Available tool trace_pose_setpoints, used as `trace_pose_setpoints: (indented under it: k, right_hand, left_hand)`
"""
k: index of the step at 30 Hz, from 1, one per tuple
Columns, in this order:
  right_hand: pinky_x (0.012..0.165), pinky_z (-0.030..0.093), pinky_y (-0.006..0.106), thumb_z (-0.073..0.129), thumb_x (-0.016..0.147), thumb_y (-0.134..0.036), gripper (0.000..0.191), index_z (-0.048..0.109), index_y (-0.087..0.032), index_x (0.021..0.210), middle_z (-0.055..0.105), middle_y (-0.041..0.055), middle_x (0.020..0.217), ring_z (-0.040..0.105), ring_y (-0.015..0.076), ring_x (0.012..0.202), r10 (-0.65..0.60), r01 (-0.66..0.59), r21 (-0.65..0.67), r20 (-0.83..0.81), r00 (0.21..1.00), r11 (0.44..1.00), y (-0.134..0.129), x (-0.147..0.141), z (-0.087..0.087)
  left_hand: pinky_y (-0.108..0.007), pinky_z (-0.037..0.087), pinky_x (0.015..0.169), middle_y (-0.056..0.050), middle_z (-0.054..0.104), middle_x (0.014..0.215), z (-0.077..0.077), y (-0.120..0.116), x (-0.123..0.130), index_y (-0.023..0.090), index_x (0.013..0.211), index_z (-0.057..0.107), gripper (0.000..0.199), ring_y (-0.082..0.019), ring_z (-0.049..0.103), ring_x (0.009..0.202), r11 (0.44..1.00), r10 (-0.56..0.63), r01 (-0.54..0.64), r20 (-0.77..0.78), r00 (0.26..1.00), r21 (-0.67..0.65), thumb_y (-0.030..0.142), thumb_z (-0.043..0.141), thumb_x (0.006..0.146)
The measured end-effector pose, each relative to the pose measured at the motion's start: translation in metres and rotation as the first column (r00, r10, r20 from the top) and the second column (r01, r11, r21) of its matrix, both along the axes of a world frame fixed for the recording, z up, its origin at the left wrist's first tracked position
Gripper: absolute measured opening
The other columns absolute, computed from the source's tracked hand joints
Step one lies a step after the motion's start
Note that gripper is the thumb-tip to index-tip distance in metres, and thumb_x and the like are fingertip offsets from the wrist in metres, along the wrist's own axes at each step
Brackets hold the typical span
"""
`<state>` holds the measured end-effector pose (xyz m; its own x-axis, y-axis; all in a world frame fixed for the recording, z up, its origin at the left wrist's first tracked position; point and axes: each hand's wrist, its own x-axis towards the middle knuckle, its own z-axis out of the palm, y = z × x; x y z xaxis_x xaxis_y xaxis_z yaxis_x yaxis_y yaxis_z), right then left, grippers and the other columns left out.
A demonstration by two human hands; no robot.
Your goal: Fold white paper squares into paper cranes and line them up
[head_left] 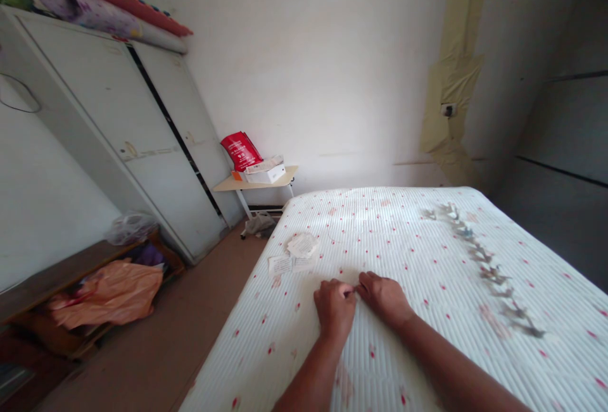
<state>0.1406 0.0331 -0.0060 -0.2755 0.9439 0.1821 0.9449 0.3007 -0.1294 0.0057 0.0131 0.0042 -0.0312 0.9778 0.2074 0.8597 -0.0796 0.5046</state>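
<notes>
My left hand (335,307) and my right hand (384,297) are close together over the white, red-dotted bedspread (380,349). The fingers of both are curled in, thumbs and fingertips nearly meeting. Whatever they pinch is hidden by the fingers or too small to make out. Just beyond my left hand lie pieces of printed paper, among them a roundish stack (303,245) and a flat sheet (280,264). On the bed's right side runs a row of small, blurred folded-paper figures (482,254), several of them, resembling birds.
A small table (223,185) past the bed's far left corner bears a red bag (241,151) and a white box (268,174). Metal cabinets (156,108) stand at left with rolled mats (109,16) on top. An orange plastic bag (111,292) lies on a low wooden bench (71,266).
</notes>
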Motion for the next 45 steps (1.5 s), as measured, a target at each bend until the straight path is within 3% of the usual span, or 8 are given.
trace_pose_setpoints:
  k: [9, 17, 25, 34, 45]
  right_hand:
    - [0.053, 0.032, 0.022, 0.04, 0.09, -0.03, 0.02, 0.057, -0.019, 0.085, 0.066, 0.004, 0.08, 0.063, 0.0155, 0.069, 0.009, -0.01, -0.014, -0.006, 1.0, 1.0, -0.001, 0.001, 0.005]
    - [0.056, 0.032, 0.023, 0.038, 0.088, -0.022, 0.02, 0.057, -0.019, 0.083, 0.066, 0.0036, 0.083, 0.062, 0.0146, 0.073, 0.044, -0.048, -0.092, -0.046, 0.998, 0.995, 0.001, 0.006, 0.009]
    - [0.054, 0.032, 0.023, 0.038, 0.088, -0.023, 0.02, 0.057, -0.018, 0.084, 0.066, 0.0044, 0.082, 0.062, 0.0155, 0.07, 0.027, -0.031, -0.104, -0.04, 0.999, 0.994, 0.002, 0.005, 0.008]
    - [0.055, 0.03, 0.023, 0.038, 0.087, -0.023, 0.02, 0.057, -0.018, 0.082, 0.066, 0.0044, 0.081, 0.061, 0.0152, 0.071, 0.02, -0.026, -0.081, -0.065, 0.998, 0.996, 0.003, 0.005, 0.007]
    - [0.059, 0.031, 0.022, 0.043, 0.085, -0.034, 0.02, 0.058, -0.021, 0.088, 0.066, 0.0017, 0.077, 0.059, 0.0144, 0.07, 0.057, -0.113, -0.184, -0.284, 0.957, 0.976, 0.004, 0.012, 0.022]
  left_hand:
    - [-0.03, 0.031, 0.08, -0.001, 0.062, 0.084, 0.002, -0.01, -0.005, 0.026, 0.088, 0.067, 0.025, -0.017, 0.05, 0.088, 0.984, -0.168, 0.174, -0.154, 0.974, 0.032, 0.013, 0.05, 0.076]
    - [-0.032, 0.032, 0.082, -0.002, 0.061, 0.092, 0.006, -0.014, -0.006, 0.027, 0.098, 0.065, 0.033, -0.019, 0.048, 0.092, 0.977, -0.213, 0.213, -0.188, 0.959, -0.02, 0.009, 0.047, 0.076]
    - [-0.036, 0.03, 0.081, -0.007, 0.058, 0.095, 0.013, -0.022, -0.005, 0.024, 0.107, 0.059, 0.03, -0.021, 0.045, 0.093, 0.945, -0.313, 0.327, -0.321, 0.894, -0.01, 0.016, 0.043, 0.083]
    - [-0.037, 0.03, 0.083, -0.005, 0.056, 0.094, 0.008, -0.021, -0.006, 0.026, 0.109, 0.058, 0.031, -0.021, 0.044, 0.092, 0.944, -0.301, 0.33, -0.363, 0.882, 0.018, 0.017, 0.041, 0.085]
    - [-0.037, 0.032, 0.079, -0.006, 0.053, 0.092, 0.005, -0.021, -0.006, 0.024, 0.103, 0.06, 0.029, -0.022, 0.043, 0.09, 0.946, -0.295, 0.323, -0.352, 0.889, 0.023, 0.017, 0.04, 0.085]
